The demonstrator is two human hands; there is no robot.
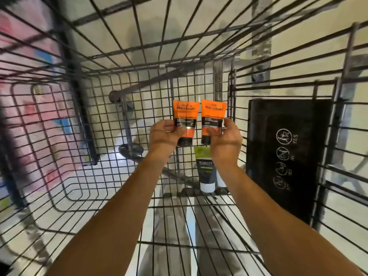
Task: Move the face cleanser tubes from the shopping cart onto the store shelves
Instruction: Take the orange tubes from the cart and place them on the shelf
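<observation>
My left hand point(165, 134) is pinching one Men Expert tube point(185, 116), my right hand point(226, 136) the second tube point(213, 116); shallow fingertip grips are risking drops.

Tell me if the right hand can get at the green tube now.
Likely not: the right hand holds an orange tube, though the green tube lies unblocked just below it.

Pale glossy floor point(83, 176) below, with a blurred pink-and-blue display point(23, 56) at left.
</observation>
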